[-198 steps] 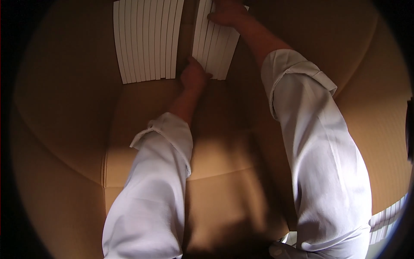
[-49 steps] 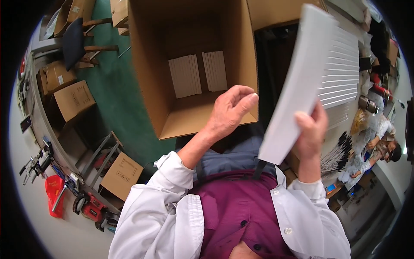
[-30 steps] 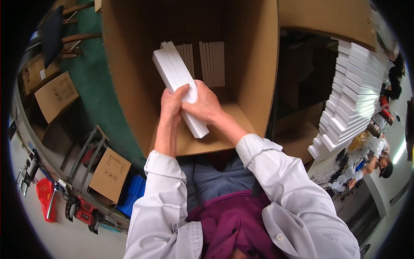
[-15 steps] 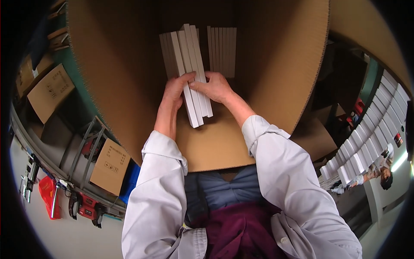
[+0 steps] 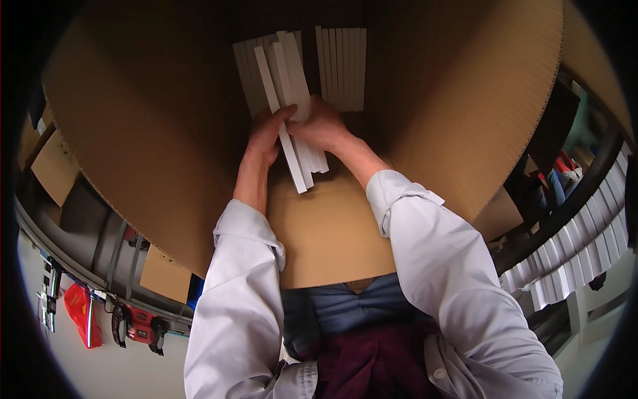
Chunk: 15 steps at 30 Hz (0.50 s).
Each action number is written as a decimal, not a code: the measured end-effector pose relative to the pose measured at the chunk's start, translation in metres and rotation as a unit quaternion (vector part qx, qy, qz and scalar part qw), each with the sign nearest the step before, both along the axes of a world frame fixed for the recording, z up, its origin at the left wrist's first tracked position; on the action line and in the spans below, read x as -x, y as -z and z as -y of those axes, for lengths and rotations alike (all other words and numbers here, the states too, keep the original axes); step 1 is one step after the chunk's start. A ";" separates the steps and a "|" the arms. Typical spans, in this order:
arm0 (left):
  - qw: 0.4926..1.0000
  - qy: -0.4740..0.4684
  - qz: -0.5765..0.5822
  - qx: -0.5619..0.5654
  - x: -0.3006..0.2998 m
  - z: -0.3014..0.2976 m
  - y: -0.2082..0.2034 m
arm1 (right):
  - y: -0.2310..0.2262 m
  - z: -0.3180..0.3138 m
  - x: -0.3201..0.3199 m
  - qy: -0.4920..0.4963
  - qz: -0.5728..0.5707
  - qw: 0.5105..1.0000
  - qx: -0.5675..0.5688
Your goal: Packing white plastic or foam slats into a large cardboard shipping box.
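Note:
Deep inside a tall cardboard carton [image 5: 325, 246], both hands are closed round a bundle of long flat white boxes [image 5: 293, 80], which leans with its near end low. My left hand [image 5: 266, 133] wraps the bundle's left side, thumb across the top. From the right, my right hand [image 5: 321, 126] grips it, its thumb near the left one. Behind the bundle, a row of similar white boxes [image 5: 247, 73] stands upright at the carton's far left. Another upright row [image 5: 341, 66] stands to its right, with a gap between. The fingers under the bundle are hidden.
The carton's tall side walls [image 5: 465, 86] rise on both sides of my forearms. Outside at the right lie rows of white boxes [image 5: 565, 253]. At the left are smaller cardboard boxes [image 5: 163, 272], a red-and-black tool [image 5: 137, 327] and a red bag [image 5: 81, 309].
My view has come closer over the carton, whose walls now fill more of it. The bundle has gone slightly farther in, and its boxes have shifted against each other, the left one tilting apart.

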<state>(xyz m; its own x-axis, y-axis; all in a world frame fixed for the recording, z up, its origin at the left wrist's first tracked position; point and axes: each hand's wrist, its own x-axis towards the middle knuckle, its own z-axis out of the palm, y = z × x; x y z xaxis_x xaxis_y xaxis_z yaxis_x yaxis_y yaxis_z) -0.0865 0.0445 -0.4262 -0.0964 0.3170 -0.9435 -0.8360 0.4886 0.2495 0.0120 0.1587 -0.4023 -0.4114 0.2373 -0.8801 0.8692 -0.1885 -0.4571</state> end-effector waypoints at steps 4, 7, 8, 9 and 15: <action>1.000 0.005 -0.005 0.011 0.001 0.004 0.012 | 0.015 0.007 0.001 0.012 0.015 1.000 -0.012; 1.000 0.016 -0.006 0.001 -0.005 0.000 0.018 | 0.035 0.009 -0.008 -0.001 0.029 0.999 -0.027; 1.000 0.015 -0.006 0.003 -0.004 0.003 0.020 | 0.037 0.011 -0.004 -0.017 0.040 0.998 -0.043; 0.999 0.028 -0.010 0.021 -0.005 0.005 0.023 | 0.037 0.013 -0.002 -0.017 0.040 0.998 -0.041; 0.987 0.091 -0.127 0.031 0.004 0.008 0.059 | 0.070 0.007 -0.024 0.053 0.018 0.987 -0.150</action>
